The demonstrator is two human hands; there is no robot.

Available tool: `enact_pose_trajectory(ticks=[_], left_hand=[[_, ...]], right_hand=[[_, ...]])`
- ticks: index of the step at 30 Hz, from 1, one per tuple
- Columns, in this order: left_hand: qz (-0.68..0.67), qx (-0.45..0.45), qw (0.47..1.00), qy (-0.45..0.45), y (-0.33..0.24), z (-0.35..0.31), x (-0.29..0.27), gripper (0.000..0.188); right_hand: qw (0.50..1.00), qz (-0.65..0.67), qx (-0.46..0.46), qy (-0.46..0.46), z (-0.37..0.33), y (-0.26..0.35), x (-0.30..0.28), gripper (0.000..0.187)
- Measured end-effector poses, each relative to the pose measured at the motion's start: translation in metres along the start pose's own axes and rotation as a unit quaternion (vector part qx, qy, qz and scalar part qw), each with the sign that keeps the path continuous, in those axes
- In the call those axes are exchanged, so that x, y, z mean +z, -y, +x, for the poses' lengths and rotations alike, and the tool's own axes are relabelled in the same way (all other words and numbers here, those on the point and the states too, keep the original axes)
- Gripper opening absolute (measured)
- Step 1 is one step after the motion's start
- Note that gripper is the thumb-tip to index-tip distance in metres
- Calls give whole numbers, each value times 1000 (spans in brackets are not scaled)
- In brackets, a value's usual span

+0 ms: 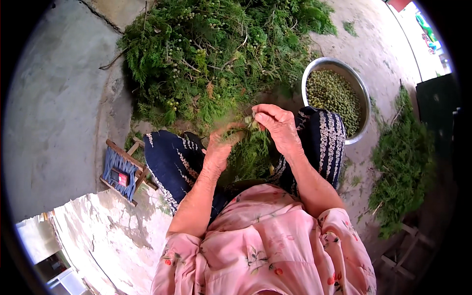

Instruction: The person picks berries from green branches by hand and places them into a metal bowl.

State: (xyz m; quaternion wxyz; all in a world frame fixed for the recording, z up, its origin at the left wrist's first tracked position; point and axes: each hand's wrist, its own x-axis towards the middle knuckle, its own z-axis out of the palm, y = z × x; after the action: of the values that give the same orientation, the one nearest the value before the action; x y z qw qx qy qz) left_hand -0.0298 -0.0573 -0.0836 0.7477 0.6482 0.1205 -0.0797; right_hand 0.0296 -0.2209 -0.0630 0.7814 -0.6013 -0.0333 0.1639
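Note:
Between my knees, my left hand is closed around an evergreen sprig; its fingers and the sprig are smeared by motion. My right hand is beside it, thumb and fingertips pinched on small pale green cones at the sprig. Below both hands, loose green foliage lies in my lap. Just beyond them rises a big heap of cut evergreen branches bearing many round green cones. To the right of my right knee stands a metal basin, part filled with picked green cones.
A small wooden stool with a woven blue seat stands at my left, a small red and dark device on it. More cut branches lie on the floor at far right, near a dark green box-like object. A grey concrete slab borders the left side.

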Motion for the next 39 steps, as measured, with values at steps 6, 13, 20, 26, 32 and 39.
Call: enact_pose_trajectory(ticks=[6,13,20,26,32,39], left_hand=[[-65,33,997,2,-9,-2,15,28],[35,64,997,-29,-19,-2,13,22],[53,25,996,-62,-19,-5,16,12],[-142,25,986,-84,-11,2,9,3],[-146,49,977,-144,-2,8,6,5],[-114,45,990,-64,-10,3,11,3]], right_hand=[[1000,-3,10,5,-6,-1,8,13],[990,-140,-25,25,-9,0,8,12],[966,-229,-112,52,-7,-9,10,17],[989,103,107,19,-2,-11,6,21],[959,245,129,55,0,-21,-7,25],[937,319,134,54,2,-15,4,47]])
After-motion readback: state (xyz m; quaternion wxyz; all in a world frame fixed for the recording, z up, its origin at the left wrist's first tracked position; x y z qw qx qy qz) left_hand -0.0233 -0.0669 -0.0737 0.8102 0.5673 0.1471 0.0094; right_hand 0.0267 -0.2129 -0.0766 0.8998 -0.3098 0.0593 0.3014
